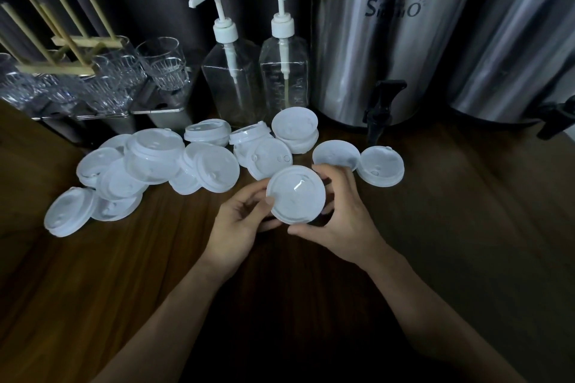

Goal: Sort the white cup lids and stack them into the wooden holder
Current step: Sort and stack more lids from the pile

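The wooden holder stands far left by the glasses. Loose lids lie heaped on the bench. My left hand and right hand both grasp one lid, fingers curled round its rim. Risk: reaching across may scatter the heap or strike the glasses.

We cannot read the blurred lettering on the steel urn; the wooden holder runs out of view at left.
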{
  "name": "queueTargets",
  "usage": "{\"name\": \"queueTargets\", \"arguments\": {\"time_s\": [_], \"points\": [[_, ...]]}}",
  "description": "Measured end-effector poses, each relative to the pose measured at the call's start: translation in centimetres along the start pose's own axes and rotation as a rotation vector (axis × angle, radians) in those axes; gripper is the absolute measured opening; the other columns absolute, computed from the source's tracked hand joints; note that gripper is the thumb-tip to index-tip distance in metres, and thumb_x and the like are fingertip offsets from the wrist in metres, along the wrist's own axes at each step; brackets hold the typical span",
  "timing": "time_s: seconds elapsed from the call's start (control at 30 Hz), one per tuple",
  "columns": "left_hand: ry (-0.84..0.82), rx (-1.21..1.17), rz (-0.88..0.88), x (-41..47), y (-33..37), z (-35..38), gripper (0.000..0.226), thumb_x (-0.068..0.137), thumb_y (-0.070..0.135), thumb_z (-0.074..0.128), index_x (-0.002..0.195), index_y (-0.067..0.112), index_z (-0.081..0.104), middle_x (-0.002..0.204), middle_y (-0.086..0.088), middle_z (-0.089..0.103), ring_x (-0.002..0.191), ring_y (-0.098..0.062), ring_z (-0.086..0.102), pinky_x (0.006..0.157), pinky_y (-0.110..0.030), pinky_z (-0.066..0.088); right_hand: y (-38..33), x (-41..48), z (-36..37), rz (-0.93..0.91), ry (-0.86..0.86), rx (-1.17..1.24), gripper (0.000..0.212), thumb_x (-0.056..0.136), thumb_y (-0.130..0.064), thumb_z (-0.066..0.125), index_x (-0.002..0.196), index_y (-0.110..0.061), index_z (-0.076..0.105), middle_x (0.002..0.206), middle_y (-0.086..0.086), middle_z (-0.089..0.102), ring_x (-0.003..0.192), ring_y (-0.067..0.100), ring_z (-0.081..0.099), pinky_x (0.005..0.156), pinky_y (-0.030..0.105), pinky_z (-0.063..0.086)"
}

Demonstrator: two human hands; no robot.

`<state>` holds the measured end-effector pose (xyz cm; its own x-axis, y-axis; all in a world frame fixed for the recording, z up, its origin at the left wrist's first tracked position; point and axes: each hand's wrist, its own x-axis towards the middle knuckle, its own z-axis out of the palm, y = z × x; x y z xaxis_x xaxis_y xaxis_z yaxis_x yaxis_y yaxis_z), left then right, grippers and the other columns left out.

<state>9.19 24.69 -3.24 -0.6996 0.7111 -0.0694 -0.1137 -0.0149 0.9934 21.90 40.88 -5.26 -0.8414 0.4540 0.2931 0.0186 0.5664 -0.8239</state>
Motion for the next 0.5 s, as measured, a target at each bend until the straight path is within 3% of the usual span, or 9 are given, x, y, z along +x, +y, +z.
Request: {"name": "queueTargets", "arguments": {"time_s": [0.07, 0.3, 0.5], "points": [[-0.007, -0.011, 0.009, 0.03, 0.0, -0.04, 0.038, 0.093, 0.021, 0.064, 0.131, 0.018, 0.067, 0.12, -0.003, 0.077, 0.115, -0.022, 0.073, 0.089, -0.033, 0.063, -0.05, -0.05, 0.03, -0.003, 0.033, 0.015, 0.089, 0.065, -0.039, 0.097, 0.133, -0.042, 0.04, 0.136, -0.019, 0.041, 0.122, 0.003, 0.052, 0.085, 0.028, 0.058], [-0.063, -0.019, 0.032, 0.08, -0.16, -0.43, 0.044, 0.087, 0.015, 0.068, 0.131, 0.02, 0.066, 0.116, -0.001, 0.078, 0.117, -0.02, 0.072, 0.09, -0.031, 0.062, 0.22, -0.11, -0.07, -0.017, -0.007, 0.019, 0.093, 0.072, -0.029, 0.093, 0.148, -0.034, 0.041, 0.143, -0.017, 0.037, 0.134, 0.005, 0.045, 0.087, 0.013, 0.052], [-0.074, 0.007, 0.017, 0.04, -0.12, -0.55, 0.052, 0.086, 0.019, 0.071, 0.137, 0.016, 0.064, 0.123, -0.005, 0.076, 0.12, -0.024, 0.07, 0.096, -0.04, 0.061, -0.2, -0.09, -0.36, -0.029, -0.072, 0.008, 0.098, 0.075, -0.024, 0.086, 0.15, -0.052, 0.029, 0.147, -0.015, 0.029, 0.139, -0.005, 0.034, 0.097, 0.013, 0.048]]}}
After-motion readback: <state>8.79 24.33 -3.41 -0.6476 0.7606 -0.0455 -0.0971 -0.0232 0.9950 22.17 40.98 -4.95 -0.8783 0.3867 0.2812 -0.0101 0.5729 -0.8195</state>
